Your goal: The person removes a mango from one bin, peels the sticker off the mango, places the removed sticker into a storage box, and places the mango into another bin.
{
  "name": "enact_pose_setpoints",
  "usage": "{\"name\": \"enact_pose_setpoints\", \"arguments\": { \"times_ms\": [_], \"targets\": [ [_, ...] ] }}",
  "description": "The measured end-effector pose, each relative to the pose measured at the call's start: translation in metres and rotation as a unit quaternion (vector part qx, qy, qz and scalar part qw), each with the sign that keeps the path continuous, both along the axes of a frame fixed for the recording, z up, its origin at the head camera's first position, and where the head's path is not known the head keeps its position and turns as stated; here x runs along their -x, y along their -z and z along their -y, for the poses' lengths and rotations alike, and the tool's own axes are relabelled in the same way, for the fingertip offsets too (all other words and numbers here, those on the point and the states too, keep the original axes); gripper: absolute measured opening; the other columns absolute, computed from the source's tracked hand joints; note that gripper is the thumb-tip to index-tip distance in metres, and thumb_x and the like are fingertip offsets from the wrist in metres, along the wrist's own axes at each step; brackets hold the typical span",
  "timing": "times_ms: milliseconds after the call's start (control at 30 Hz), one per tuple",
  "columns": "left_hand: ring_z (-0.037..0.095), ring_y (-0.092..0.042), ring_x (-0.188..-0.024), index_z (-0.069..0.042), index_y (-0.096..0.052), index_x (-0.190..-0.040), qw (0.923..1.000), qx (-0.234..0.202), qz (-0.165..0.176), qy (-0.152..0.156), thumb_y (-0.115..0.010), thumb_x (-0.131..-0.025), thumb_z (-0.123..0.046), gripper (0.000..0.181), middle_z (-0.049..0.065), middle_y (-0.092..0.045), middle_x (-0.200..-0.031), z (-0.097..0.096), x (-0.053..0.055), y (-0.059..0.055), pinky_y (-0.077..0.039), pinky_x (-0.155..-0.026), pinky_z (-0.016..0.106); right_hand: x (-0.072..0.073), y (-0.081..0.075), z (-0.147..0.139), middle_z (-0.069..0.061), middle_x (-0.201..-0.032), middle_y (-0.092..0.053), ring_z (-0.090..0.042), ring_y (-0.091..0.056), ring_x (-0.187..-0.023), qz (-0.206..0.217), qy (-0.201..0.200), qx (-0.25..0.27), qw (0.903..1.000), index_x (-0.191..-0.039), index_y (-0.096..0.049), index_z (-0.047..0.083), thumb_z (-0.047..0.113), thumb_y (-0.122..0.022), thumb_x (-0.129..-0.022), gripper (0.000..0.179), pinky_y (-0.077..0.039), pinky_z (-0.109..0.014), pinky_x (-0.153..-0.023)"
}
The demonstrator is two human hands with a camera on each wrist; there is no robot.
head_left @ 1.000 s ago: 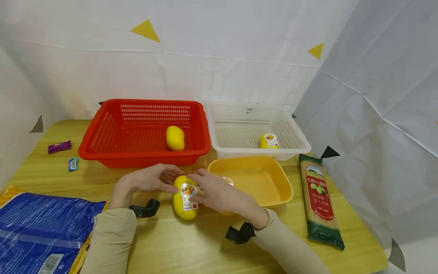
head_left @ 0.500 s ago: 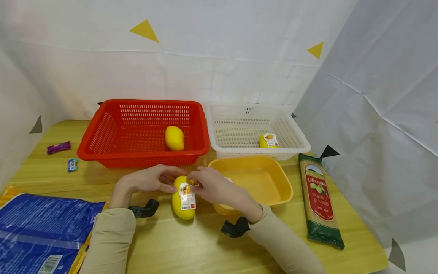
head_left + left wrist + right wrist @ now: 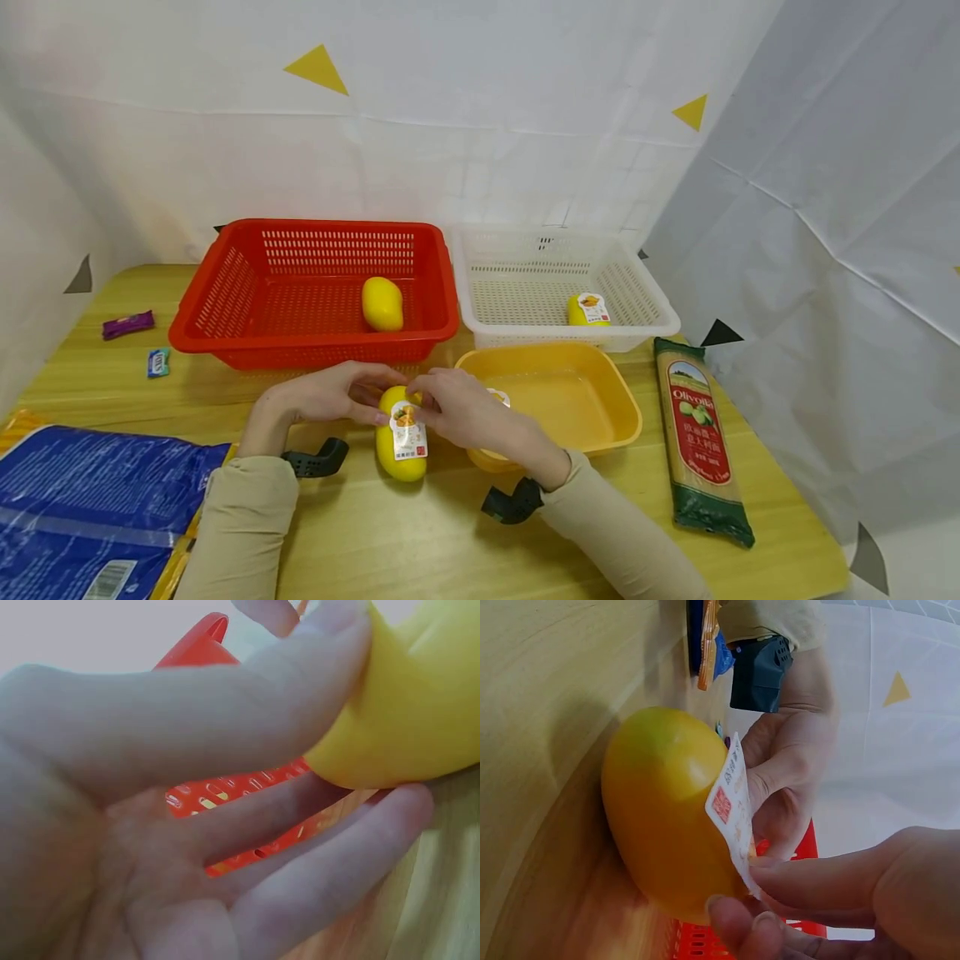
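Observation:
A yellow mango [image 3: 400, 467] rests on the wooden table, with a white printed sticker [image 3: 408, 442] on its upper face. My left hand [image 3: 333, 396] holds the mango from its left side; in the left wrist view the thumb lies along the mango [image 3: 420, 712] and fingertips touch its underside. From the other side, my right hand [image 3: 468, 412] pinches the far end of the sticker between thumb and fingers. The right wrist view shows the sticker [image 3: 731, 802] standing partly away from the mango's skin [image 3: 660, 817]. The fingers hide the sticker's far end.
A red basket [image 3: 315, 340] holds one mango [image 3: 382, 304]. Beside it, a white basket [image 3: 487, 332] holds a stickered mango [image 3: 577, 312]. A yellow tray [image 3: 630, 408] contains a mostly hidden stickered item [image 3: 498, 397]. Spaghetti pack [image 3: 701, 442], blue bag [image 3: 105, 500] and two small wrapped sweets lie around.
My right hand has moved slightly left, and its spread fingers have drawn together on the sticker's far end. The mango has shifted slightly left; my left hand stays nearly still.

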State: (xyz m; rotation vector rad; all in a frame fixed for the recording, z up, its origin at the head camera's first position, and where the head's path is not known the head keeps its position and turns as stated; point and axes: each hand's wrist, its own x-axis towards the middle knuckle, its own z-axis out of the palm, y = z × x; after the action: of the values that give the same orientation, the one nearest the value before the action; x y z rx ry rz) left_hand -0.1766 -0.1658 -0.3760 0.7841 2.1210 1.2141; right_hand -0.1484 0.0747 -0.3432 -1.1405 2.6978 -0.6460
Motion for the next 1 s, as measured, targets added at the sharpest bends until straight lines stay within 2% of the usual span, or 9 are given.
{"name": "enact_pose_setpoints", "arguments": {
  "times_ms": [400,767,1000],
  "targets": [
    [0.035,-0.057,-0.125,-0.007,-0.05,-0.145,1.0,-0.003,-0.005,0.004,-0.07,-0.094,-0.022,0.056,0.013,-0.056,-0.142,-0.0013,0.0007,0.0024,-0.047,-0.106,0.051,0.0003,0.0024,0.0028,0.001,-0.081,-0.064,-0.01,-0.052,-0.068,0.017,0.02,0.019,0.9995,-0.122,-0.068,0.003,0.008,-0.067,-0.094,0.028,-0.045,-0.019,-0.063],
    [0.033,-0.059,-0.122,-0.007,-0.053,-0.143,1.0,-0.001,-0.007,-0.001,-0.072,-0.093,-0.02,0.055,0.013,-0.059,-0.138,-0.0014,0.0004,0.0024,-0.049,-0.105,0.049,0.0001,0.0019,0.0033,0.002,-0.08,-0.064,-0.01,-0.053,-0.068,0.02,0.019,0.052,0.9983,-0.128,-0.065,0.005,0.003,-0.067,-0.093,0.036,-0.045,-0.019,-0.06],
    [0.033,-0.059,-0.122,-0.006,-0.054,-0.142,1.0,0.002,-0.006,-0.007,-0.072,-0.093,-0.021,0.054,0.012,-0.06,-0.137,-0.0002,-0.0001,0.0017,-0.049,-0.104,0.049,-0.0021,-0.0017,0.0023,0.001,-0.079,-0.064,-0.01,-0.052,-0.067,0.016,0.01,0.08,0.9966,-0.124,-0.065,0.005,0.003,-0.067,-0.092,0.032,-0.045,-0.019,-0.059]
  ]
}}
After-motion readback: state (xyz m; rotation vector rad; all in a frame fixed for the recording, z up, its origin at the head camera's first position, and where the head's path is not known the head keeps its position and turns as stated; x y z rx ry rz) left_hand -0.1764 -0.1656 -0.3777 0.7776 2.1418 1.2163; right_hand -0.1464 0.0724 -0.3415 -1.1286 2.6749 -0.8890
